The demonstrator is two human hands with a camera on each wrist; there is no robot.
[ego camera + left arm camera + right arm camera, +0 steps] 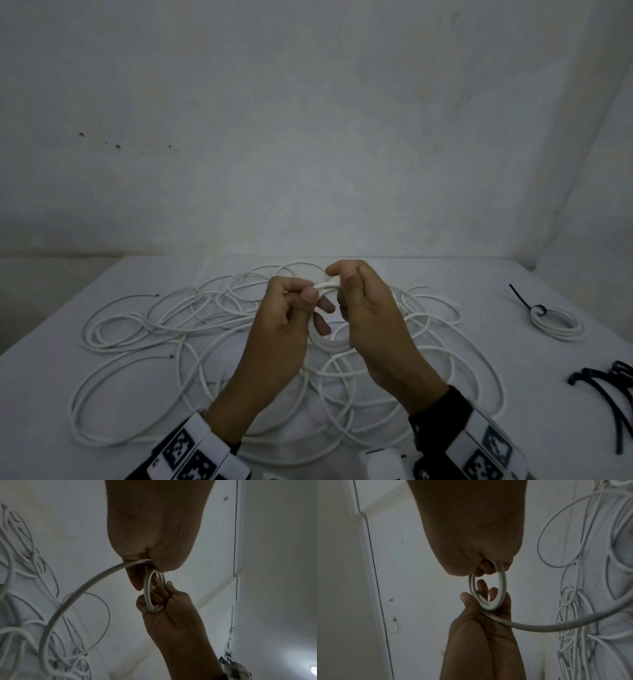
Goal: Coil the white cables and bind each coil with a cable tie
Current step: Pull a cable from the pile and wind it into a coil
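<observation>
Both hands raised (fingers curled), facing.

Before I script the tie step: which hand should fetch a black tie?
Probably right. The spare ties lie beside the right hand; the left hand can keep its grip on the small coil.

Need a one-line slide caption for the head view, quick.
Both hands, left and right, hold a small white cable coil above loose cable.

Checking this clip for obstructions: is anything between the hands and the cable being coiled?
Nothing visible: the left hand and right hand both already grip the small coil.
</observation>
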